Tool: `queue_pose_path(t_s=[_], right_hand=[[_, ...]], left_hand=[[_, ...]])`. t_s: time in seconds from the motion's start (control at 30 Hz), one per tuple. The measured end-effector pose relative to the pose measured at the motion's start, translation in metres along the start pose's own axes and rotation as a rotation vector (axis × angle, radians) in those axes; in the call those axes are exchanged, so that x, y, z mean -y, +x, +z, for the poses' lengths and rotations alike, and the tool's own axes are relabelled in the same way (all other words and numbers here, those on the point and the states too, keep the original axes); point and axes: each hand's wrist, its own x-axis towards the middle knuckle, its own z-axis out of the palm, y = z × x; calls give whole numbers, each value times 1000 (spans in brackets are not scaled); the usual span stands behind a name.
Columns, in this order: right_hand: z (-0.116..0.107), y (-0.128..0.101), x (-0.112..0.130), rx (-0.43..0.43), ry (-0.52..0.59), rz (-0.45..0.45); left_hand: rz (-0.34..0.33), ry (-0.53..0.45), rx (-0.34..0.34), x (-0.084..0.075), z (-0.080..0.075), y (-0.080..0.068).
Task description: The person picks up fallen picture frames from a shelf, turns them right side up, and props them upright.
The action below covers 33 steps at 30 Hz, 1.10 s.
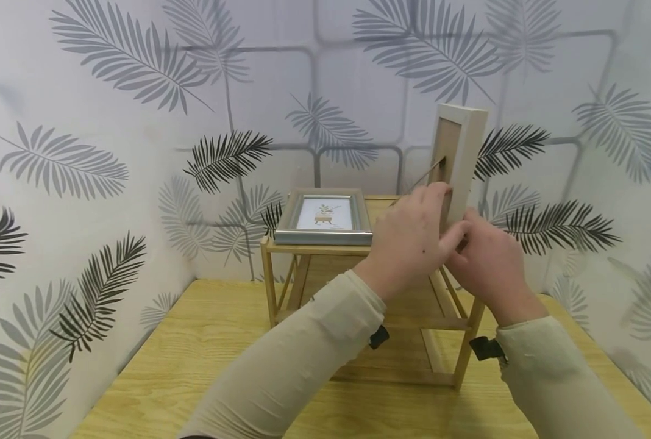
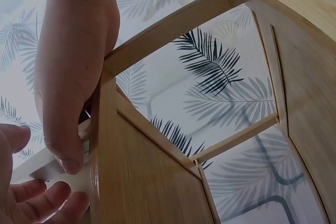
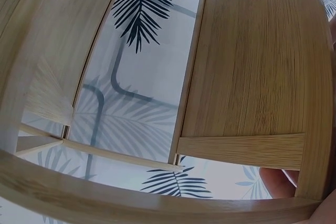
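A white picture frame (image 1: 461, 160) stands upright on the right end of the top of a small wooden shelf (image 1: 325, 249), its brown back and thin stand leg (image 1: 426, 177) facing me. My left hand (image 1: 420, 230) grips its lower part from the left, and my right hand (image 1: 484, 256) grips its lower edge from the right. In the left wrist view, my left hand (image 2: 73, 77) reaches down to the frame's white bottom edge (image 2: 55, 170), with the fingers (image 2: 37, 200) of my right hand just below. The right wrist view shows mostly the shelf's underside (image 3: 252, 61).
A silver picture frame (image 1: 323, 218) with a plant print lies on the left half of the shelf top. The shelf stands on a light wooden table (image 1: 194, 360), in a corner of walls with leaf-patterned wallpaper (image 1: 111, 152).
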Motion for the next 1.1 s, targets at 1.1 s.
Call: queue_pose_path(t_s=[1.1], right_hand=[[-34,18,-26,451,323,-51]], left_hand=[[-178,-117,100,3,18,9]])
